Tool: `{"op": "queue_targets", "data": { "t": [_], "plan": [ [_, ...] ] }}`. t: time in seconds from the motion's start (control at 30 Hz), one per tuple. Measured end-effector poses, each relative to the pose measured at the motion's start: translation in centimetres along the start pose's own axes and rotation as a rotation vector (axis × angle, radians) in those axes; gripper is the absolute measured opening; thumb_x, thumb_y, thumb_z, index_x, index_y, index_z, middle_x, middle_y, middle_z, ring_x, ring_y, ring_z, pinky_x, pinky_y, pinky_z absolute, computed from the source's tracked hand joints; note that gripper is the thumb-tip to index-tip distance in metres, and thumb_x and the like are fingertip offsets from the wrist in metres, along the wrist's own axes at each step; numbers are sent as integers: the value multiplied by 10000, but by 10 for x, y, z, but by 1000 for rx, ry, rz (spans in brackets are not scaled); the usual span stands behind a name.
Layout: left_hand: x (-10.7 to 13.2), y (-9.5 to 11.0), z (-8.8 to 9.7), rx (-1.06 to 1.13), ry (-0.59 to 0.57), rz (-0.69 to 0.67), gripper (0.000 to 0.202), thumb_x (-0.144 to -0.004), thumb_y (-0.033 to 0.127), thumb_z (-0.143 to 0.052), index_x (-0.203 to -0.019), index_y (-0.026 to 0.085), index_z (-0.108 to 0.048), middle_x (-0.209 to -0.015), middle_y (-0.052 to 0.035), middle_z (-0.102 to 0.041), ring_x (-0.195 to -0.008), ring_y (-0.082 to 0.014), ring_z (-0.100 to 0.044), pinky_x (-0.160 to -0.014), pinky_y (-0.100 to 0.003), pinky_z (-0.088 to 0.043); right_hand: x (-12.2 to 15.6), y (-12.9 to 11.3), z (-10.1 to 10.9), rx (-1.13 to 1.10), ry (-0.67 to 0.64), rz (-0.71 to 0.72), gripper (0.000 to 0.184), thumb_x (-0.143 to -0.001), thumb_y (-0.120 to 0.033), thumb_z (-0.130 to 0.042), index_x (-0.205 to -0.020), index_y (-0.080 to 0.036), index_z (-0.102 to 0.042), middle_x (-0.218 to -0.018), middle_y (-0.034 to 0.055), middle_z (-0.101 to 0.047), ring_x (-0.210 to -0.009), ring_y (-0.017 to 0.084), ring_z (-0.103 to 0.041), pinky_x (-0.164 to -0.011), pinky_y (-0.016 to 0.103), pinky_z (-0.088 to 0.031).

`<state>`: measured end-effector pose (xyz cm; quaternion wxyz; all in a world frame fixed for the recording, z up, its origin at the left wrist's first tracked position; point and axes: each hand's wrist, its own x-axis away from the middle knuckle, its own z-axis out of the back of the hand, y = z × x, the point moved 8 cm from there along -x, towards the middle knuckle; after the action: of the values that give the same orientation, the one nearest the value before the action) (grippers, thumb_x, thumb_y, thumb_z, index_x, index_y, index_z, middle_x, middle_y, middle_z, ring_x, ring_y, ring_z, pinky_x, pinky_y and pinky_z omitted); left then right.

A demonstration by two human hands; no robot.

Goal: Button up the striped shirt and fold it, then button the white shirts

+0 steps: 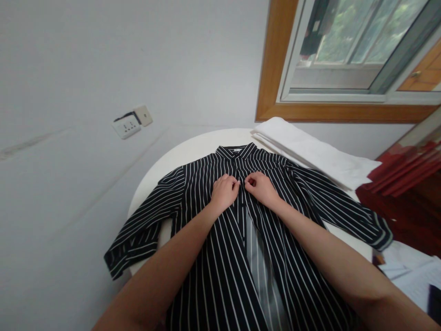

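A black shirt with white stripes (220,248) lies front up, its collar (236,151) at the far end and both sleeves spread out to the sides. The upper front edges meet below the collar; lower down they part and show the greyish inside (258,257). My left hand (225,189) is closed at the left side of the button band, thumb and fingers pinched on the cloth. Just across the band, my right hand (261,186) pinches the other front edge with thumb and forefinger curled together. Any button between the fingertips is too small to make out.
Under the shirt is a rounded white table (151,177), close to a wall with a socket (127,126). Folded white cloth (310,149) lies at the back right, partly beside the sleeve. Papers (413,271) and red fabric (406,168) are at the right. A wood-framed window (275,110) is behind.
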<state>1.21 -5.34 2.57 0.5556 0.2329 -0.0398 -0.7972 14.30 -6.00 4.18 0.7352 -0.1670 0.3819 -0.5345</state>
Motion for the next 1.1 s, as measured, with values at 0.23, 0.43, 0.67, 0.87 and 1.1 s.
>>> {"op": "queue_targets", "data": {
  "t": [0.23,0.43,0.67,0.87,1.1],
  "plan": [
    [0,0,-1,-3,-11,-2,229,-918,284,-435,-821,184,-617,-871,-56,-591,-869,-200,-576,-814,-348,-440,1,7,-7,14,-20,-31,48,-762,-202,-576,-767,-175,-615,-729,14,-595,-705,143,-540,-702,269,-424],
    [0,0,-2,-9,-22,6,227,-914,293,-444,-820,182,-618,-861,-58,-593,-874,-207,-576,-814,-350,-440,2,10,-12,168,-27,-74,164,-755,-321,-633,-782,-160,-628,-804,56,-596,-772,169,-547,-727,290,-426],
    [0,-1,-1,4,-2,2,225,-913,300,-451,-809,187,-615,-851,-53,-587,-877,-200,-574,-817,-341,-441,-2,12,-4,73,-23,-71,80,-715,-159,-589,-702,-167,-667,-713,35,-634,-714,156,-568,-712,277,-433],
    [-1,-1,-1,-11,6,11,207,-898,279,-460,-821,190,-631,-854,-53,-594,-864,-206,-579,-786,-335,-441,-4,15,-6,-333,-4,-130,152,-769,-253,-533,-770,-168,-659,-670,-4,-614,-603,116,-551,-616,237,-442],
    [-5,-6,-4,79,-19,14,199,-885,275,-485,-807,189,-648,-832,-38,-599,-832,-186,-580,-785,-318,-440,2,20,-29,-516,-111,-191,131,-754,-278,-543,-775,-166,-609,-557,-55,-512,-421,67,-439,-458,202,-387]
  ]
}}
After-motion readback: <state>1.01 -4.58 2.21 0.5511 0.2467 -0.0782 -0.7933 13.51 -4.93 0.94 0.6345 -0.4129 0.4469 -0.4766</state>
